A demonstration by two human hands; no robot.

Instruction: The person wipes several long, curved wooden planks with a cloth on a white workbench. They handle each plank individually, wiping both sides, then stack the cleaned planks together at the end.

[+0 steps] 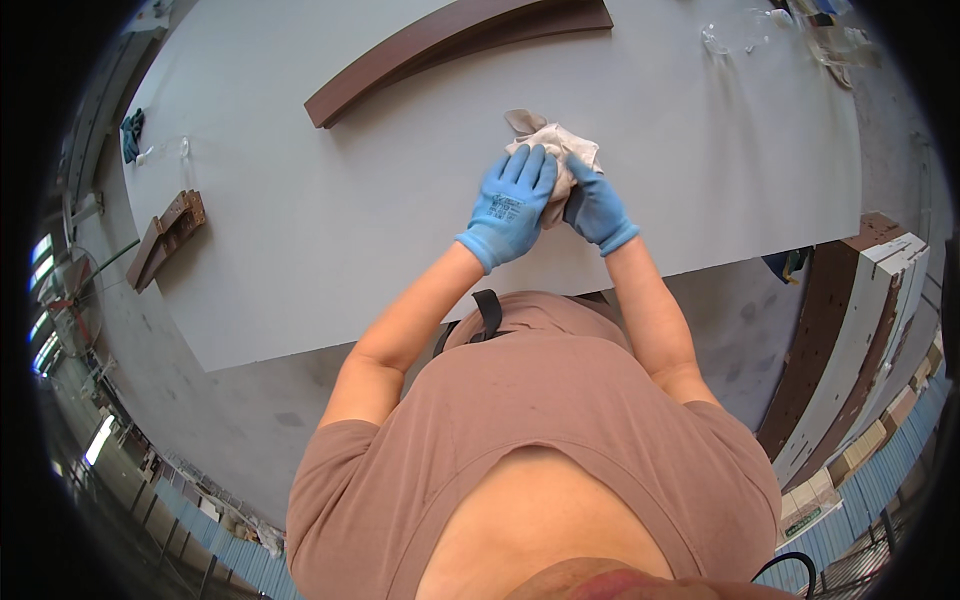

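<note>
Both my hands wear blue work gloves and meet at a crumpled off-white rag (572,146) over the grey tabletop (400,220). My left hand (510,205) presses its fingers, held close together, along the rag's left side; its thumb is hidden. From the other side, my right hand (598,205) grips the rag, its fingertips partly lost in the folds. A loose flap of the cloth sticks out beyond my left fingertips. Farther off on the table lies a pair of long brown curved profile strips (450,45), apart from my hands.
Short brown profile pieces (168,238) sit at the table's left edge, near a clear plastic bottle (170,152) and a dark green cloth (132,135). Another clear bottle (740,35) lies at the far right. Long brown and white boards (850,340) are stacked beside my right.
</note>
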